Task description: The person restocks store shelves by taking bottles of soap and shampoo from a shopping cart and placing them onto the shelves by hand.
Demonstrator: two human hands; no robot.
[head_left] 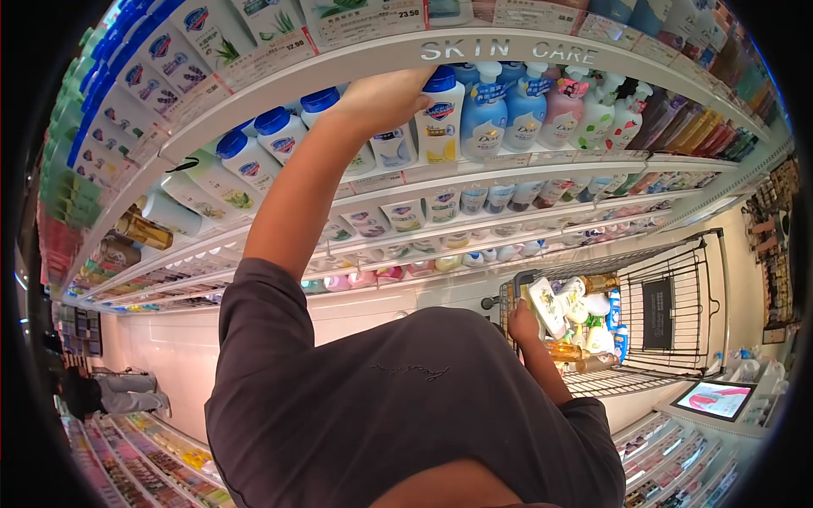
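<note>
My left hand [385,95] is raised to the upper shelf under the SKIN CARE sign. Its fingers are bent and partly hidden, over a white bottle [393,149] whose cap I cannot see. Right beside its fingertips stands a white bottle with a blue cap and yellow label [439,127]. What my left hand grips is hidden. Down at the near end of the shopping cart [669,370], my right hand [522,323] is closed on the cart's edge, close to a white and green bottle [547,307] lying inside.
Blue Dove pump bottles [484,118] stand to the right on the shelf [364,193], with pink and green ones beyond. More bottles fill the tiers below. The cart holds several bottles. A person [118,394] is at the far left; a screen [713,400] is lower right.
</note>
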